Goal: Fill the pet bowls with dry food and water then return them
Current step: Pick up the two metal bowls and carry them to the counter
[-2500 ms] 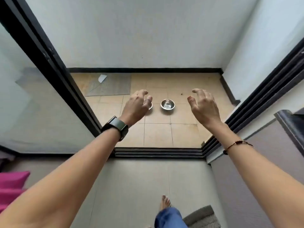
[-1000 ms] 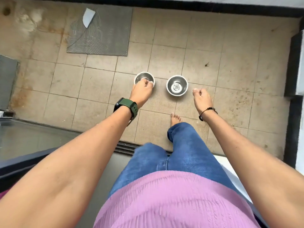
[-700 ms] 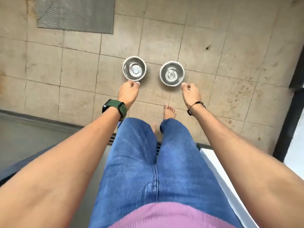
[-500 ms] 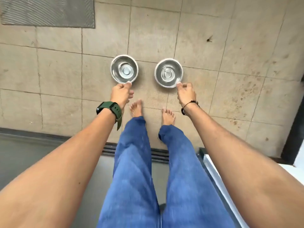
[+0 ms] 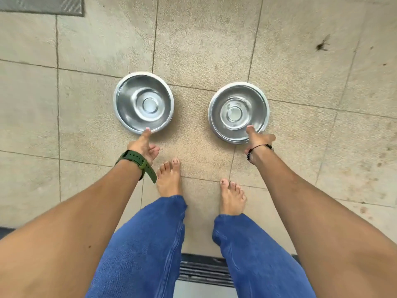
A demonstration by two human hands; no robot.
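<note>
left bowl point(image 5: 143, 102): steel, upright on the tiled floor point(image 5: 300, 87); nothing in it; well apart from the other bowl, side by side with it
right bowl point(image 5: 238, 111): steel, upright on the floor; no food or water visible inside; near edge sits in front of the right foot point(image 5: 232, 197)
left hand point(image 5: 143, 145): thumb laid over the near rim of the left bowl, tip just inside; other fingers curled below the rim, so it pinches the edge; bowl base not visibly off the floor
right hand point(image 5: 258, 137): thumb over the near rim of the right bowl, tip inside; fingers tucked under the edge, mostly hidden; grip on the rim
wrists: green watch point(image 5: 137, 163) on the left; thin beaded bracelet point(image 5: 256, 149) on the right
stance: bare feet on the tiles behind the bowls; left foot point(image 5: 168, 179) just beside the left wrist; blue jeans point(image 5: 150, 244)
floor extras: grey mat corner point(image 5: 43, 5) far left; small dark speck point(image 5: 322, 45) far right; dark door track point(image 5: 204, 269) behind the feet
</note>
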